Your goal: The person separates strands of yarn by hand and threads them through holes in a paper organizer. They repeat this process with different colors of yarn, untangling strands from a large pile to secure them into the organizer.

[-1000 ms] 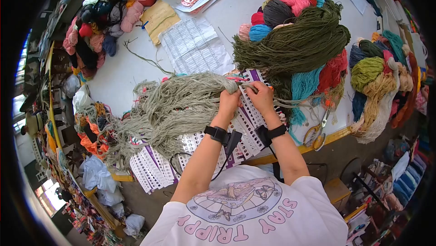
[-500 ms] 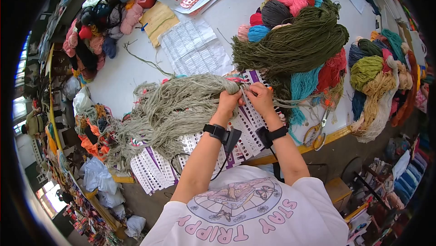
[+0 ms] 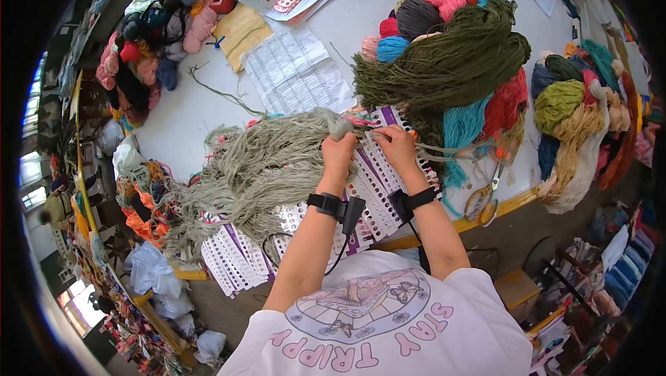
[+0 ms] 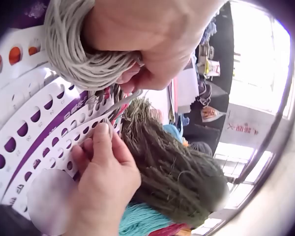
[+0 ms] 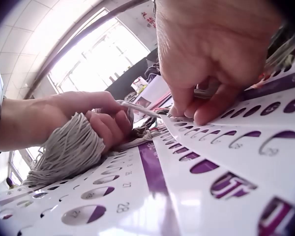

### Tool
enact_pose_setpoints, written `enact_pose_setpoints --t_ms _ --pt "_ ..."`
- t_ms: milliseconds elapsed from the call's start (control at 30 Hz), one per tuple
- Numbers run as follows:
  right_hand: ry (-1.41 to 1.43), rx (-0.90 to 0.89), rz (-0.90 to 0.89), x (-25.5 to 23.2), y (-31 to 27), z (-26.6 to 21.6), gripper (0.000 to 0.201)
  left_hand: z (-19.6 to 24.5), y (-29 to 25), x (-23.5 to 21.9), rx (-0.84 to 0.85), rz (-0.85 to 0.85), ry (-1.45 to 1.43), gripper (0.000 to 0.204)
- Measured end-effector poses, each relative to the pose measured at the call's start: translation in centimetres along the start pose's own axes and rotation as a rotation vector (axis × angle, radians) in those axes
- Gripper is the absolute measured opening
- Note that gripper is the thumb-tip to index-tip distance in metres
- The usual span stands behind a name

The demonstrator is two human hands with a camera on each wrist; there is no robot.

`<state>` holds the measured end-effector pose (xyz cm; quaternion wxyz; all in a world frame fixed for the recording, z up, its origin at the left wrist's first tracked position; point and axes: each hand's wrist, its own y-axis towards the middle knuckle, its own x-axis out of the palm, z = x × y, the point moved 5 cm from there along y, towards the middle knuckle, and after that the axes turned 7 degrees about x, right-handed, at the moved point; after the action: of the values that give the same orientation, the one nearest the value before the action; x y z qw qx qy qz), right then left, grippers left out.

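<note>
Grey yarn (image 3: pixel 281 143), left grip (image 3: pixel 338 154) clasping, right grip (image 3: pixel 397 147) pinching

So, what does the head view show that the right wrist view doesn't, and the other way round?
Only the head view shows the scissors, the lettered shirt and the lime-green yarn.

Only the right wrist view shows the tiled ceiling and the red wall writing.

Both show the left hand gripping grey yarn and the right hand at the white punched cards.
</note>
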<state>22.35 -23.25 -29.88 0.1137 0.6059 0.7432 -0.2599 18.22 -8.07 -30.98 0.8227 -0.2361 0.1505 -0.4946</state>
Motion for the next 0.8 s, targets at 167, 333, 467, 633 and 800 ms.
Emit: enact_pose_setpoints --t_ms 167,333,467,633,800 --pt "-0.044 0.004 -0.001 0.4 0.1 0.3 0.012 0.2 -0.5 -0.1 -0.267 -0.182 -0.48 0.012" --pt "0.008 0.002 -0.088 0.0 0.0 -0.4 0.021 1.3 -2.1 1.9 -0.323 -0.417 -0.811 0.013" --pt "0.29 0.065 -0.107 0.6 0.5 1.4 0.027 0.7 -1.9 2.8 0.171 -0.529 0.38 0.022" --pt "-0.065 0.004 0.016 0.7 -0.6 0.3 0.036 2.6 0.4 -0.8 0.267 -0.29 0.582 0.026" --pt "-0.306 0.111 -0.077 0.5 -1.4 -1.6 0.065 6.7 2.2 -19.9 -0.15 -0.098 -0.32 0.013"
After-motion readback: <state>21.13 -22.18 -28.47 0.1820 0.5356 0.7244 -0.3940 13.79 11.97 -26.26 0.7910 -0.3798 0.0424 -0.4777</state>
